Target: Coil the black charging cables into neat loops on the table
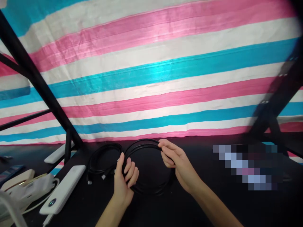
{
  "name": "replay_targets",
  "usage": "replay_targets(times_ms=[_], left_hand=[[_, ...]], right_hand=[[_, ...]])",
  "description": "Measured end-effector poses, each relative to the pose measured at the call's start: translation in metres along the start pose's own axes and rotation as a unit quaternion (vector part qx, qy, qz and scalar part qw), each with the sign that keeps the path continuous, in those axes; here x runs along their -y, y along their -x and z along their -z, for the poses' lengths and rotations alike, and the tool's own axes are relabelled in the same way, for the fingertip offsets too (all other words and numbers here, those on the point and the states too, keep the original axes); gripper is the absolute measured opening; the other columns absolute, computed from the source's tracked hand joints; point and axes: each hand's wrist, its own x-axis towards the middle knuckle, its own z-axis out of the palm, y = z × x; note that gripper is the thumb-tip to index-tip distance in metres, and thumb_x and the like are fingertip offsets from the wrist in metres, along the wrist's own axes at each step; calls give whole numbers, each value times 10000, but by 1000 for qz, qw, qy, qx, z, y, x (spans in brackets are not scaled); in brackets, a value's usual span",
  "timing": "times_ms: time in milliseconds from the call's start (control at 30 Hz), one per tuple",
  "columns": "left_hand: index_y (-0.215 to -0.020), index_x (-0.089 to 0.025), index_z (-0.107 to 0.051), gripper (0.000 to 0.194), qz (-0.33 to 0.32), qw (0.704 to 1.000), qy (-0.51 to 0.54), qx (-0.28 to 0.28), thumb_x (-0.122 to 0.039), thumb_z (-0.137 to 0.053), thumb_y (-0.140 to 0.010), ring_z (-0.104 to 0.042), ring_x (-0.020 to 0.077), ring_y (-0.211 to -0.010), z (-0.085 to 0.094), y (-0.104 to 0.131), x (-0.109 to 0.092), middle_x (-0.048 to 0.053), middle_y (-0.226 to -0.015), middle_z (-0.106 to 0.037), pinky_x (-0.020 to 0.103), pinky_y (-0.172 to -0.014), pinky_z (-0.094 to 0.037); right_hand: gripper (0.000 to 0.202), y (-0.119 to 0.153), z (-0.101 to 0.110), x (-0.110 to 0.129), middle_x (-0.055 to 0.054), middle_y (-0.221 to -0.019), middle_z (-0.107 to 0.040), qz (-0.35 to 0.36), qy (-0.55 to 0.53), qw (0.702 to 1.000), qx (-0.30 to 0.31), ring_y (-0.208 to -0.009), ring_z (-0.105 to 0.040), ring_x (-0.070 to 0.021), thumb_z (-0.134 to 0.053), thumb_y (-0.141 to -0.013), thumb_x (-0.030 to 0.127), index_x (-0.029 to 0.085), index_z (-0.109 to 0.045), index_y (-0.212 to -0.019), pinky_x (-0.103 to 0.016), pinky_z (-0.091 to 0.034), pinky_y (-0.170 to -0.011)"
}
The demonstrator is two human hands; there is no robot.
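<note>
A black cable [144, 146] hangs in a wide loop of several turns between my two hands. My left hand [126, 176] is closed around its left side, thumb up. At the upper right of the loop, my right hand [174, 156] pinches the strands between thumb and fingers. Just left of my left hand, a second coiled black cable [94, 156] lies on the black table [194, 205], with light metal plug ends near its lower edge. The lower part of the held loop is dark against the table, so whether it touches the surface is unclear.
A white power bank [65, 189] with a small round display lies at left, beside a white power strip [30, 192] and cords. Another white slab [56, 153] is behind. Black frame bars [42, 88] rise on both sides before a striped sheet [151, 72]. A pixelated patch covers the right.
</note>
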Motion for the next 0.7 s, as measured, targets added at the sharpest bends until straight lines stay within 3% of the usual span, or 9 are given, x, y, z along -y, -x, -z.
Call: replay_targets(times_ms=[267, 567, 700], left_hand=[[-479, -198, -187, 608, 33, 998, -25, 57, -488, -652, -742, -102, 18, -285, 22, -30, 8, -113, -382, -101, 161, -340, -234], [-467, -197, -209, 586, 85, 991, -11, 103, -467, -657, -731, -91, 25, -291, 43, -32, 14, -108, -376, -96, 171, -339, -221], [-453, -192, -267, 550, 108, 985, -30, 131, -485, -594, -785, -159, 30, -285, 47, -34, 13, -96, -363, -151, 177, -357, -229]], right_hand=[[210, 5, 9, -14, 84, -517, -246, -66, -66, 995, -22, -479, -156, -63, -641, -798, 322, 159, -710, -910, -230, -101, -437], [188, 19, 12, -26, 83, -513, -245, -112, -100, 989, -15, -465, -159, -57, -624, -806, 309, 190, -725, -912, -206, -128, -423], [373, 20, 16, -35, 60, -630, -387, -89, -5, 994, -58, -450, -193, -43, -634, -809, 324, 277, -628, -1178, -195, -159, -402]])
